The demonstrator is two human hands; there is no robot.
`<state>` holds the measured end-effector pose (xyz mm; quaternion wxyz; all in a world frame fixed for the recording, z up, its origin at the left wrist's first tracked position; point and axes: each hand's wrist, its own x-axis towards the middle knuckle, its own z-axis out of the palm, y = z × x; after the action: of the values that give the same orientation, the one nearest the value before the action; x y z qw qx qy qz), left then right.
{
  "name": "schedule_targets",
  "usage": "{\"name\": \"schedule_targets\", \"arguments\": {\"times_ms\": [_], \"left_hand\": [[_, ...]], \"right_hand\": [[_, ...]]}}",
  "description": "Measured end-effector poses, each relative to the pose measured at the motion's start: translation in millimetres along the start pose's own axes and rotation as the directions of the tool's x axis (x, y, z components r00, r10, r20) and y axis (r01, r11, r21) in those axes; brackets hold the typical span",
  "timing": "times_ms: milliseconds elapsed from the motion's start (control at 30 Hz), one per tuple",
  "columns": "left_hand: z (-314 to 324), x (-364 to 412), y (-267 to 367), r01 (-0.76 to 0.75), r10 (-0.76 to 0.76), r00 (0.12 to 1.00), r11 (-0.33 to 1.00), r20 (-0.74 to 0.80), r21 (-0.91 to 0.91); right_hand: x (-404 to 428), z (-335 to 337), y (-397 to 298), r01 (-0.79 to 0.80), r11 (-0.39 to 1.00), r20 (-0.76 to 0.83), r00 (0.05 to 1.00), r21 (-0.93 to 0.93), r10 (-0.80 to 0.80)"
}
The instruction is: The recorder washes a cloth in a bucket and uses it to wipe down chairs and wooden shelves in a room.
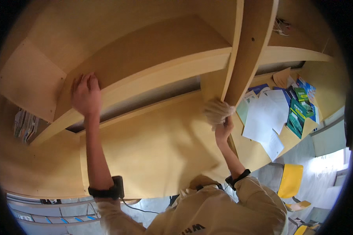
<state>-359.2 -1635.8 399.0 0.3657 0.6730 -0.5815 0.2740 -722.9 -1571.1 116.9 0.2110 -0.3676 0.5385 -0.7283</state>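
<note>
My left hand [86,94] lies over the front edge of a wooden shelf [164,63], near its left end, with the fingers on the board and nothing seen in them. On the right, my right hand [224,129] grips a crumpled light cloth [219,111]. This cloth is against the lower part of an upright wooden divider [247,50] and looks slightly blurred. Below the shelf spreads a pale wooden desktop [144,147], with shadows across it.
Papers [266,110] and green booklets [297,117] lie on the desktop right of the divider. A stack of books or magazines [26,124] stands in the left compartment. Tangled cables [281,26] sit on the upper right shelf. A yellow chair [292,180] is at the lower right.
</note>
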Motion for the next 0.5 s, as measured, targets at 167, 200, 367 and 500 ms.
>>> {"name": "schedule_targets", "arguments": {"times_ms": [167, 200, 367, 500], "left_hand": [[-6, -103, 67, -0.504, 0.449, 0.861, 0.694, -0.239, -0.514], [-38, -129, 102, -0.465, 0.578, 0.815, 0.607, -0.043, -0.644], [-64, -204, 133, 0.306, 0.376, 0.894, -0.119, 0.243, -0.944], [-71, -216, 68, 0.527, 0.122, 0.85, -0.14, 0.513, -0.839]], "right_hand": [[-6, -7, -142, -0.04, 0.938, 0.284, 0.957, 0.345, -0.064], [-11, -11, -162, -0.046, 0.936, 0.288, 0.956, 0.349, -0.06], [-92, 15, -216, 0.036, 0.954, 0.395, 0.905, 0.296, -0.157], [-62, 29, -264, 0.102, 0.993, 0.93, 0.355, 0.061, -0.094]]}}
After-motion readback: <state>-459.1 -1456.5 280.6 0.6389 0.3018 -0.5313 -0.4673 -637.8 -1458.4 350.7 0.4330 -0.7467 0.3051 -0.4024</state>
